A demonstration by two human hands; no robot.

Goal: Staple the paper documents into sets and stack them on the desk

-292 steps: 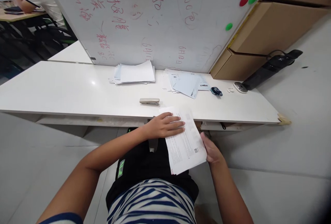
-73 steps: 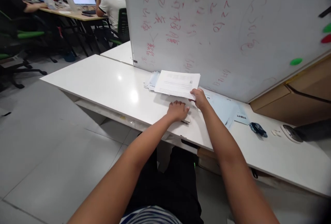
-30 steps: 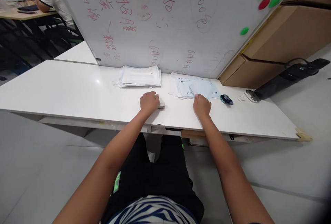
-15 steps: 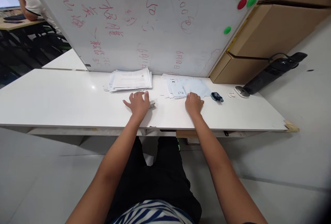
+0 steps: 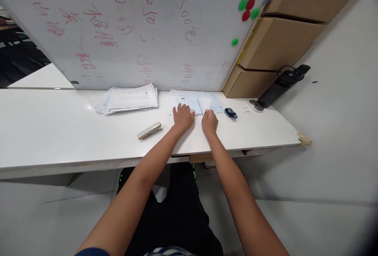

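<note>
My left hand (image 5: 183,118) lies with fingers spread on the near edge of the loose papers (image 5: 189,100), holding nothing. Close beside it, my right hand (image 5: 210,122) is closed, thumb and fingers pinching the near edge of a sheet of paper (image 5: 204,102). How many sheets it grips cannot be made out. A pale stapler (image 5: 150,130) rests on the white desk, left of my left forearm and apart from both hands.
A thick paper stack (image 5: 131,98) sits left, against the whiteboard (image 5: 165,59). To the right are a small dark blue object (image 5: 230,113), small white pieces (image 5: 245,110), a mouse (image 5: 255,105), a black bottle (image 5: 280,86) and cardboard boxes (image 5: 283,43).
My left hand has left the stapler and moved right onto the loose papers. My right hand stays at the papers' near edge. The camera view has shifted.
</note>
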